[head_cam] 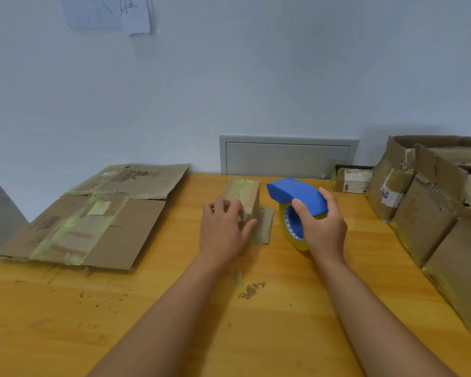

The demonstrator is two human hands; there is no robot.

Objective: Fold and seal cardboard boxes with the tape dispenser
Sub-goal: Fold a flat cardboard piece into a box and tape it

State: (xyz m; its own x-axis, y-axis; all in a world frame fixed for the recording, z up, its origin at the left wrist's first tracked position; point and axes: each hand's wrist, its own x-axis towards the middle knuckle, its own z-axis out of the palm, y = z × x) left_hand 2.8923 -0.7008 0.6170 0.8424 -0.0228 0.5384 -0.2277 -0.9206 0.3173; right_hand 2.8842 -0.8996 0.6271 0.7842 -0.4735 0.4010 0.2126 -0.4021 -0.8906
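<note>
A small cardboard box point(245, 198), stood upright at the middle of the wooden surface point(174, 308), is steadied by the left hand point(223, 227), fingers curled against its near face. The blue tape dispenser point(297, 198) is clasped in the right hand's point(322, 227) closed grip, just right of the box. Taped top uppermost, the box lies leftward of the dispenser, nearer the left hand.

The light is soft and even, rather cool on the wall point(229, 77). Shadows under the forearms on the table point(65, 322) are weak. The picture is slightly soft everywhere. Straight lines bend near the edges because of the wide lens.
</note>
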